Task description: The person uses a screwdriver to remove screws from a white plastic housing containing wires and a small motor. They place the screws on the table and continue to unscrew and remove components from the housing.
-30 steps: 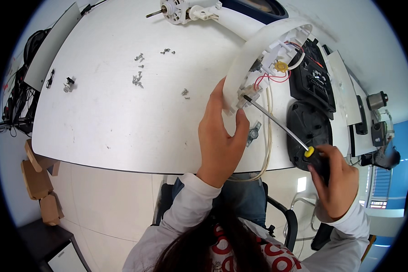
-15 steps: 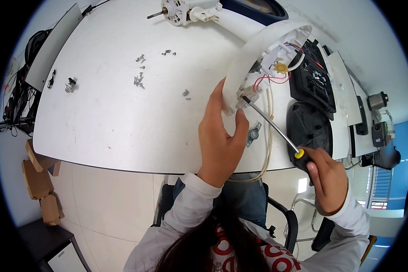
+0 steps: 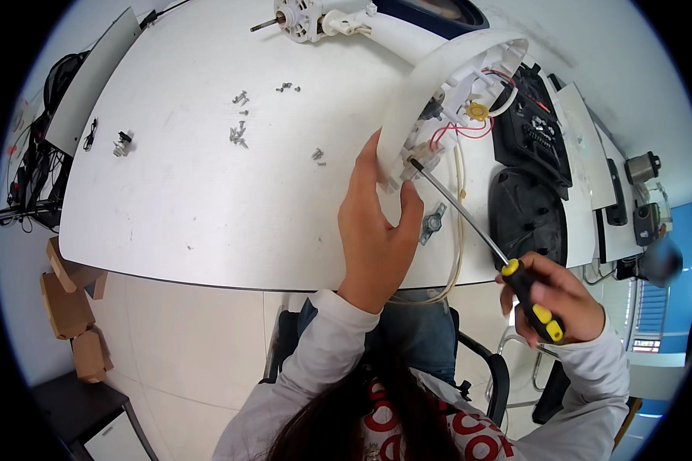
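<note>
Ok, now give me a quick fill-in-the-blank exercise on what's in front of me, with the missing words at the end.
1. The right hand holds the screwdriver by its black and ____ handle.
2. The curved housing held by the left hand is ____ in colour.
3. On the table, the groups of loose screws lie on the person's ____ side of the left hand.

Missing words: yellow; white; left.

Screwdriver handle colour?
The screwdriver handle is black with yellow parts; it shows best in the head view, at the right hand.
</note>
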The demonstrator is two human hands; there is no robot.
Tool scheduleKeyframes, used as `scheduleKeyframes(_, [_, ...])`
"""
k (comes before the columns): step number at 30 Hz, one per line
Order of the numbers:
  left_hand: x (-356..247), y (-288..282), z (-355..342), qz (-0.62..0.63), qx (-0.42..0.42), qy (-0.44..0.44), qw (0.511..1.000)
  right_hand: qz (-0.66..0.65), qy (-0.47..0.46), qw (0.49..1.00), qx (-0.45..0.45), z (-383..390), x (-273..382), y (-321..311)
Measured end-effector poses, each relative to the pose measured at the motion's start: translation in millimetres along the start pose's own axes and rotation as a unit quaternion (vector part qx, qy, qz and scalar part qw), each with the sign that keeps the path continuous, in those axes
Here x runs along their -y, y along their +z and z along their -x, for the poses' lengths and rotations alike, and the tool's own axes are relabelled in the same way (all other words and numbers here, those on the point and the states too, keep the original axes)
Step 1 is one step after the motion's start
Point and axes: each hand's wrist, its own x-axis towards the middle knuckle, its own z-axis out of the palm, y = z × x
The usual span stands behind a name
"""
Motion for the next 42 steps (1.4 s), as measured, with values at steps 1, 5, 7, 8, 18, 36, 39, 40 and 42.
scheduleKeyframes(1, [0, 0, -1, -0.002, 0.001, 0.003, 1.000, 0.181, -0.044, 0.982, -0.033, 1, -1, 2])
scheduleKeyframes(5, [-1, -1, -1, -0.001, 0.008, 0.002, 1.000, 0.567, -0.192, 0.784, -0.165, 4, -2, 22])
scheduleKeyframes(7, [2, 0, -1, -0.002, -0.003, 0.019, 1.000, 0.625, -0.213, 0.727, -0.189, 5, -2, 25])
scheduleKeyframes(8, [4, 0, -1, -0.002, -0.009, 0.027, 1.000, 0.652, -0.223, 0.696, -0.199, 5, -2, 26])
scheduleKeyframes(18, [2, 2, 0, -0.019, 0.002, 0.018, 1.000, 0.110, 0.022, 0.994, -0.006, 3, 10, 0])
scheduleKeyframes(36, [-3, 1, -1, -0.004, 0.008, 0.003, 1.000, 0.010, -0.024, 1.000, 0.012, -6, -4, -5])
scheduleKeyframes(39, [2, 0, -2, -0.006, 0.003, 0.029, 1.000, 0.248, -0.096, 0.962, -0.064, -7, -3, 8])
scheduleKeyframes(40, [3, 0, -3, -0.007, 0.004, 0.032, 0.999, 0.262, -0.088, 0.959, -0.063, -7, -2, 9])
scheduleKeyframes(42, [3, 0, -2, -0.017, 0.007, 0.028, 0.999, 0.211, -0.085, 0.973, -0.030, -11, -10, 3])
